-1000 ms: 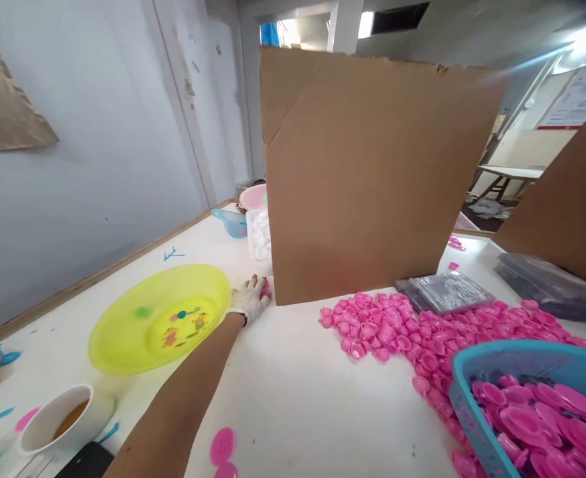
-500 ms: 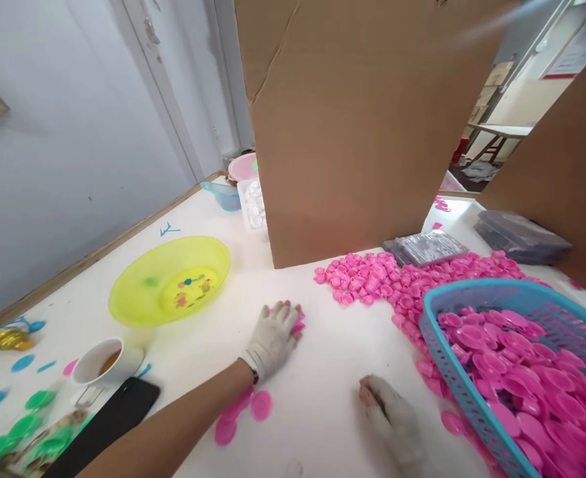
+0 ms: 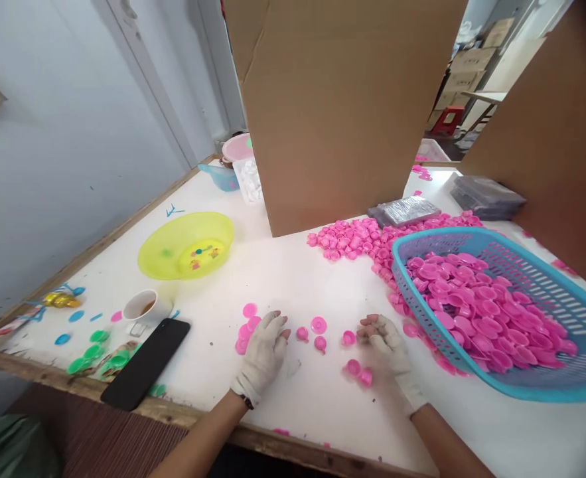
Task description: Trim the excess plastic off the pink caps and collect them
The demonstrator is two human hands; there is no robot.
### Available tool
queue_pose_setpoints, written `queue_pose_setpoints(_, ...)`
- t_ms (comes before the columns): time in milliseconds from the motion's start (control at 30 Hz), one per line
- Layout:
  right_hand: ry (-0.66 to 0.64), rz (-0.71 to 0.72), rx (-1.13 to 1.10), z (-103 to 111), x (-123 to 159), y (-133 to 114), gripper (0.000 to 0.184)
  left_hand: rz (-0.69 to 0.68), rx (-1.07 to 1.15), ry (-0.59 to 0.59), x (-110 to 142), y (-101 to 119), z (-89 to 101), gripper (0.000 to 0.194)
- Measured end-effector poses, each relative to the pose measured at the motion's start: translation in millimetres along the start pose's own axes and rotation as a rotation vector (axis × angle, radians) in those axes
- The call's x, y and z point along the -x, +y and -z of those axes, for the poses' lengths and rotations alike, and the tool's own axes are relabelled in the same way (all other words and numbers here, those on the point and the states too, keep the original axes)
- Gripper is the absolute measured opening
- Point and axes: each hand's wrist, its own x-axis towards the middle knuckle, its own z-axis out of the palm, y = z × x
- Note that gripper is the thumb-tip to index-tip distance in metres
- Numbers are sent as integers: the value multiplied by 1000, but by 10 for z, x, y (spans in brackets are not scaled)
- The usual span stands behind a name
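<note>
Well to the left of the blue basket [image 3: 581, 378], a white mug [image 3: 143, 307] and a black phone [image 3: 148, 362] lie on the surface [image 3: 213, 398], with a yellow bowl [image 3: 168, 245] farther back. Closer to the basket, though apart from it, pink discs [image 3: 244, 332] sit just beside the fingers of the left hand [image 3: 263, 358]. That hand is palm down, its fingers loosely extended and slightly bent, with no piece seen between them.

Between that hand and the basket lie a few small pink cups [image 3: 320, 343] and a lone pink disc [image 3: 319, 324], spaced out (two of the cups look to be touching). The right hand [image 3: 389, 348] is nearer the basket, just left of its side, fingers bent toward the thumb beside one cup; whether it pinches anything, I cannot tell. A heap of pink cups [image 3: 345, 239] spreads behind and along the basket's left side, and more pink pieces [image 3: 486, 312] fill the basket.

The step in hand appears to be sorting out loose pieces between the hands. From here, a pick would call for a light fingertip pinch on one cup, without nudging its neighbours.
</note>
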Motion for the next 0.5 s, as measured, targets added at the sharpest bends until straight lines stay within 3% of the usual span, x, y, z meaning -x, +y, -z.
queue_pose_setpoints(100,18,38,179,164,172,-70,23,-25,46,-91,45,65,39,17)
queue_pose_setpoints(200,-137,125,483,283,402,-174,20,-59,62,-181,29,310,1,16)
queue_pose_setpoints(300,-301,158,702,267,583,-263,26,-135,-21,-323,10,585,-98,16)
queue_pose_setpoints(400,-352,133,766,188,637,-306,21,-181,-237,-474,29,780,-204,19)
queue_pose_setpoints(500,-417,-49,606,153,633,-328,14,-205,-350,-553,100,843,-227,17)
